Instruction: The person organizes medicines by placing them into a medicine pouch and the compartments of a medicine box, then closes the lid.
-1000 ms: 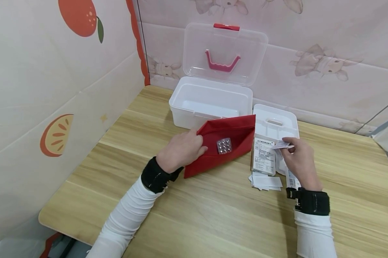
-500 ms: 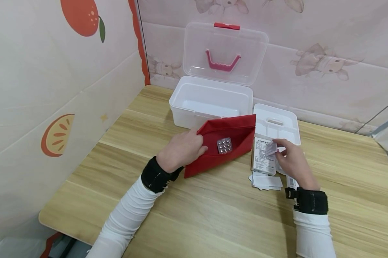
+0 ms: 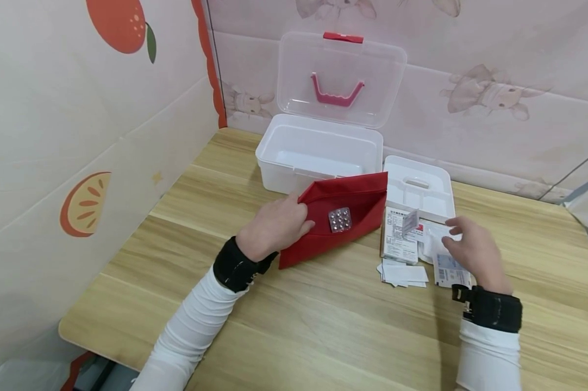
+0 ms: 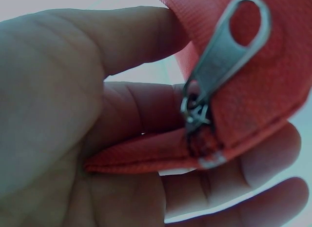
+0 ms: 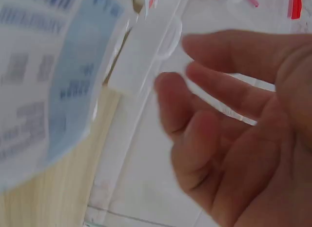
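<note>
Wood-grained, the counter [image 3: 313, 326] in front of you meets a pink back wall [image 3: 421, 103] printed with rabbits and a pale left wall [image 3: 142, 136] with fruit pictures on it. Your left hand [image 3: 274, 228] grips the left edge of the red pouch [image 3: 323, 240], its fingers bent around the fabric; your left wrist view shows a metal zipper pull [image 4: 219, 63] beside them. You have the pouch tilted and gaping just in front of the white box [image 3: 279, 179], with a blister pack [image 3: 340, 220] lying against the red cloth. Whether that pack is inside the pouch or only on its surface, you cannot tell from here.

Your right hand [image 3: 475, 252] is over to the right, its fingers loosely curled around nothing, with a moderate gap between thumb and fingertips. Close to it you see a blue-and-white sachet [image 3: 452, 269]. Left of the sachet stands your cluster of packets: a printed carton [image 3: 399, 244], a small folded sheet [image 3: 410, 221] over the carton, and white cards [image 3: 404, 274] fanned at the carton's near end. Behind them you find a white tray [image 3: 443, 187]. The box's clear lid [image 3: 343, 65] stands raised at its back, showing you a pink handle [image 3: 337, 92] and a red clasp [image 3: 343, 37].
</note>
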Available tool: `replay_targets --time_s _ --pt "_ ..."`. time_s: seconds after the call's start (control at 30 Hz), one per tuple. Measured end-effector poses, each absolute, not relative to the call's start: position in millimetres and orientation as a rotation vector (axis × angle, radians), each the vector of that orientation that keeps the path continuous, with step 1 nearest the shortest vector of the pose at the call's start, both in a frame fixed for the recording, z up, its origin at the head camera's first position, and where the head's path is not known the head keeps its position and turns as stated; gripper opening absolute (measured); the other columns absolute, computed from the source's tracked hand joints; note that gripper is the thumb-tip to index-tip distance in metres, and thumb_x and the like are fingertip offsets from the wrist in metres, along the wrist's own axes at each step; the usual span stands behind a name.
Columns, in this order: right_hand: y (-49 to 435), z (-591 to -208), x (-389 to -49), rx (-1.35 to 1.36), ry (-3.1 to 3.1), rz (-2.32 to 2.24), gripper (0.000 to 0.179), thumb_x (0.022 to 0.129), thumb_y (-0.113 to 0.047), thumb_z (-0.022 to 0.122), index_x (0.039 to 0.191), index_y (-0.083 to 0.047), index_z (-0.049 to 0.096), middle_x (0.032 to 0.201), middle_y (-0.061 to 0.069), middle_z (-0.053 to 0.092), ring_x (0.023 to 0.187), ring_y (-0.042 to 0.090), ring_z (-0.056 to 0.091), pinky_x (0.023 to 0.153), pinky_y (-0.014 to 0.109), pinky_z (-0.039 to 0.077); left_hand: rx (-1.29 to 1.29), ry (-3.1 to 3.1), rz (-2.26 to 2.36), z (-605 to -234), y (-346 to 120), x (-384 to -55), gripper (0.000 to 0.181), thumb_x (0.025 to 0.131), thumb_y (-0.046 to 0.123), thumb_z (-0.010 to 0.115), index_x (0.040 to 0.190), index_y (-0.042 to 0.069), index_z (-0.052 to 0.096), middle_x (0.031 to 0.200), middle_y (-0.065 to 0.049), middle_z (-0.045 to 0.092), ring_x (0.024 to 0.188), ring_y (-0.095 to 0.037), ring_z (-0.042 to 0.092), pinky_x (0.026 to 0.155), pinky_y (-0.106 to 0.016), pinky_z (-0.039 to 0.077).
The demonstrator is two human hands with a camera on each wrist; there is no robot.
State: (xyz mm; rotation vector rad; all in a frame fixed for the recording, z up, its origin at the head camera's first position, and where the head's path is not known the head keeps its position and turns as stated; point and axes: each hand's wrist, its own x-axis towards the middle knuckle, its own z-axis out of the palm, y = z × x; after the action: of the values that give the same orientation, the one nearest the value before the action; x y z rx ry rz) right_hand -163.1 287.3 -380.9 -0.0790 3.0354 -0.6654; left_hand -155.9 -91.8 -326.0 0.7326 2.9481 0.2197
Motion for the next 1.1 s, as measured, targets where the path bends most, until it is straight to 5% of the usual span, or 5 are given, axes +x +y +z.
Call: replay_targets --time_s 0.33,0.57,0.8,1.1 --pt "310.4 -377.6 -158.8 -0.191 2.758 -0.550 0.066 0.074 -0.015 0.083 0.123 0.016 0.053 0.118 0.046 0.051 0.097 0.048 0.057 0.080 0.054 0.050 0.730 2.950 0.227 -325.5 -91.7 -156.0 0.027 0.098 0.027 0.062 0.095 0.001 0.070 0.093 -0.013 0.060 0.076 -0.020 0.059 0.058 -0.029 0.054" --pt "310.5 -380.4 -160.8 -0.135 2.678 -0.568 0.040 0.077 -0.009 0.079 0.108 0.009 0.060 0.094 0.023 0.060 0.078 0.029 0.053 0.062 0.033 0.042 0.734 2.945 0.231 -325.4 -92.3 -155.4 0.027 0.098 0.027 0.062 0.097 0.002 0.070 0.094 -0.013 0.060 0.077 -0.020 0.060 0.059 -0.029 0.055" --pt "306.5 -377.0 -158.2 -0.182 2.706 -0.575 0.018 0.082 -0.005 0.069 0.095 0.004 0.060 0.088 0.018 0.061 0.077 0.027 0.055 0.062 0.032 0.042 0.736 2.941 0.229 -325.1 -91.7 -155.5 0.028 0.099 0.028 0.062 0.098 0.001 0.070 0.094 -0.013 0.059 0.076 -0.020 0.059 0.059 -0.029 0.055" --pt "305.3 -366.1 -150.7 -0.285 2.774 -0.605 0.013 0.089 -0.005 0.065 0.096 0.005 0.059 0.080 0.009 0.057 0.072 0.020 0.051 0.060 0.031 0.042 0.733 2.938 0.236 -326.3 -92.6 -155.6 0.028 0.098 0.029 0.062 0.098 0.001 0.070 0.094 -0.013 0.059 0.076 -0.020 0.059 0.059 -0.029 0.054"
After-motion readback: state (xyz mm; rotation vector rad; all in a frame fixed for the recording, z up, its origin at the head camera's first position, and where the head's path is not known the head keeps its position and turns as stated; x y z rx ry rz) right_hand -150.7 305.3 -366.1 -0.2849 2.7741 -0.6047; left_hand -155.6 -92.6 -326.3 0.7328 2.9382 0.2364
